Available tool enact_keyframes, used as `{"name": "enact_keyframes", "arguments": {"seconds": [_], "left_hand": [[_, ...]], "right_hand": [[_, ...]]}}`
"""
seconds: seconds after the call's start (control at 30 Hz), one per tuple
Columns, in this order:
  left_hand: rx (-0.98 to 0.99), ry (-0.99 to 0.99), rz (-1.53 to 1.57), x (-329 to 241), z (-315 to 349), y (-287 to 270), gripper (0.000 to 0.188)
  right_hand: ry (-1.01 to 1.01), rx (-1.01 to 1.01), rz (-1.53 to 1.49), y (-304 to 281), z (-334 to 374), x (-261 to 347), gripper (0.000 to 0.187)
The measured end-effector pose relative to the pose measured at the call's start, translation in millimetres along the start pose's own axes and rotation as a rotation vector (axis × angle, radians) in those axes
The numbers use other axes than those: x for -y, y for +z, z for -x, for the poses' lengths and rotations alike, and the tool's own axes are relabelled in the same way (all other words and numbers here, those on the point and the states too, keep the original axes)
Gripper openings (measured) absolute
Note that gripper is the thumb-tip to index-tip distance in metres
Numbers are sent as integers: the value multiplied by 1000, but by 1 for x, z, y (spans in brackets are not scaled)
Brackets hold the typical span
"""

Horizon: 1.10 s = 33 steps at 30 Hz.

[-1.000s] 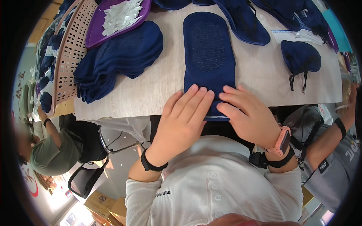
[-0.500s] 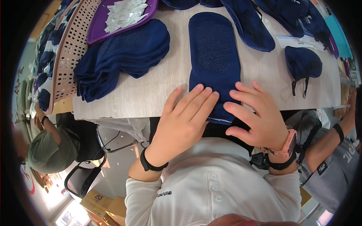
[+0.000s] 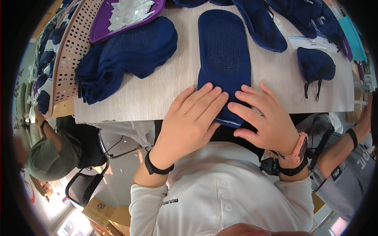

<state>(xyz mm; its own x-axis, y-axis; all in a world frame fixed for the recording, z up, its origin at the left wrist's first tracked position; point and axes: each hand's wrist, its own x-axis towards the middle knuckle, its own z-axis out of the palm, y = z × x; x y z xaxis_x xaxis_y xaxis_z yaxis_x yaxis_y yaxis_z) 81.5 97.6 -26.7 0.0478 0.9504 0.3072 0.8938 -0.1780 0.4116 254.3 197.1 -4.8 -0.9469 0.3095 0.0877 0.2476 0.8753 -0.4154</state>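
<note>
A navy blue sock [image 3: 224, 51] with a dotted grip sole lies flat before me, its foot pointing away and its white-stitched cuff at the table's front edge. My left hand [image 3: 193, 116] rests open across the left side of the sock's leg, fingers long and flat. My right hand [image 3: 267, 118] is open too, fingers spread, with the fingertips on or just over the sock's right edge; contact is hard to tell. Left of the sock lies a pile of matching navy socks [image 3: 134, 51].
A purple tray [image 3: 94, 33] of small white pieces stands behind the pile, beside a pink perforated basket [image 3: 71, 63] packed with socks. More navy socks [image 3: 264, 27] lie at the back right, near a small navy pouch [image 3: 315, 65] with black cords. Other people sit at both sides.
My right hand has shifted slightly left, bringing its fingers further over the sock. My left hand stays nearly in place, and the sock still lies flat.
</note>
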Motion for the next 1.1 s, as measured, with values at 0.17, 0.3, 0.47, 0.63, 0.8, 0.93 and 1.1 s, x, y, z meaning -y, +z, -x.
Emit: {"name": "enact_keyframes", "arguments": {"seconds": [0.17,0.3,0.47,0.63,0.8,0.93,1.1], "left_hand": [[-80,31,0,1,-2,8,47],[-114,62,30,3,0,8,50],[-133,138,55,6,2,8,51],[-100,1,147,-1,-5,3,46],[-139,1,138,-3,-6,8,43],[-79,13,177,-2,-5,2,40],[-6,10,229,2,-5,-4,36]], "right_hand": [[-16,-106,73,12,-3,-12,48],[1,-139,-7,12,-3,-15,43],[30,-157,-131,11,-3,-21,35],[67,-167,-187,8,-3,-21,31],[49,-187,-121,6,-4,-17,38],[44,-196,-79,5,-4,-17,42],[-36,-181,-65,5,0,-20,39]]}}
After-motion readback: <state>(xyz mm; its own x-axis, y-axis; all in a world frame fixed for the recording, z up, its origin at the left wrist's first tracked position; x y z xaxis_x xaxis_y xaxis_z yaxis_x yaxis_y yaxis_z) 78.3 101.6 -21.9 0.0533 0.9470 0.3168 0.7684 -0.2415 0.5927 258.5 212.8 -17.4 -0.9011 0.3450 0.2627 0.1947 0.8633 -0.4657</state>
